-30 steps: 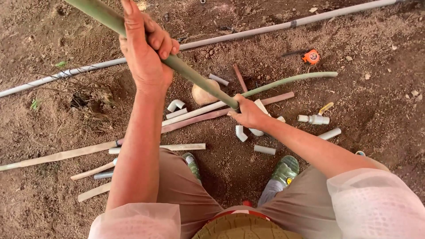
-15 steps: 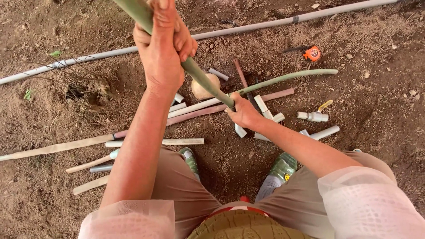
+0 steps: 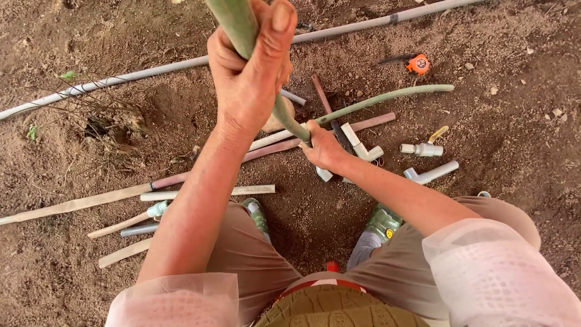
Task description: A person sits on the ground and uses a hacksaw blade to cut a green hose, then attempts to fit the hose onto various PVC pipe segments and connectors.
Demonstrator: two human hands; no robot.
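A long green hose (image 3: 387, 97) runs from the top of the view down through both my hands and curves away over the soil to the right. My left hand (image 3: 251, 72) is raised close to the camera and grips the hose's upper part. Lower down, near the ground, my right hand (image 3: 324, 148) grips the same hose where it bends. White elbow pipe pieces (image 3: 362, 145) lie just beside my right hand. My knees and shoes are at the bottom.
A long grey pipe (image 3: 139, 74) crosses the soil at the back. Several cut pipe lengths (image 3: 200, 192) lie at the left. A white valve fitting (image 3: 422, 148), another elbow (image 3: 431, 174) and an orange tape measure (image 3: 417, 63) lie to the right.
My left hand has slid up the hose toward the camera and to the right. My right hand has kept its grip near the ground.
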